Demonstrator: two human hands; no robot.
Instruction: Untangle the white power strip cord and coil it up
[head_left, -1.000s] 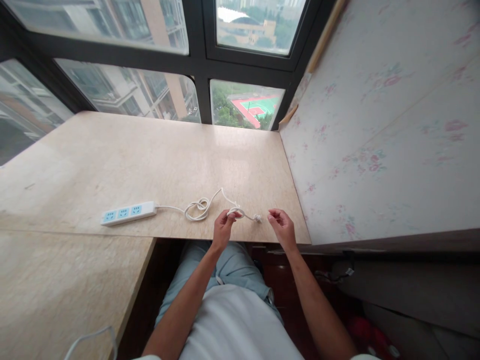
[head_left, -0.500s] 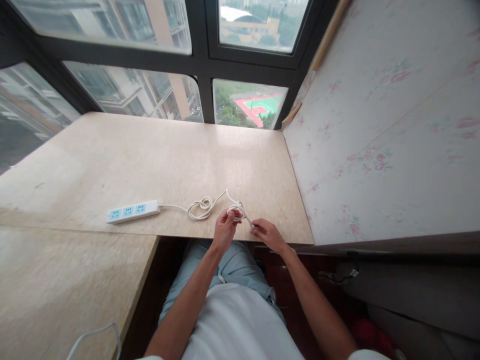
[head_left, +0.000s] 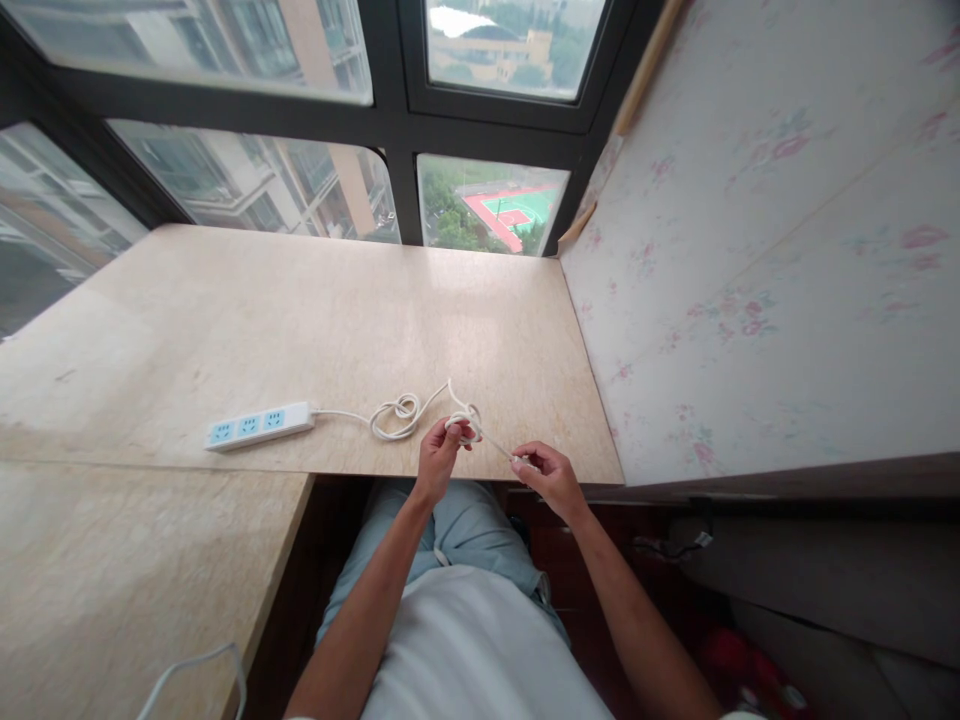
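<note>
Right of the power strip (head_left: 293, 420) (blue socket panels (head_left: 248, 428) up), the left hand (head_left: 439, 455) pinches loops of white cord (head_left: 389, 438); farther right, the right hand (head_left: 553, 476) grips it too.

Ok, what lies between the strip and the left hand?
In the head view, the cord lies looped between the strip and left hand.

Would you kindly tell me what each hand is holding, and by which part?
Left hand: the white cord, by a gathered loop. Right hand: the same cord, near its free end.
</note>
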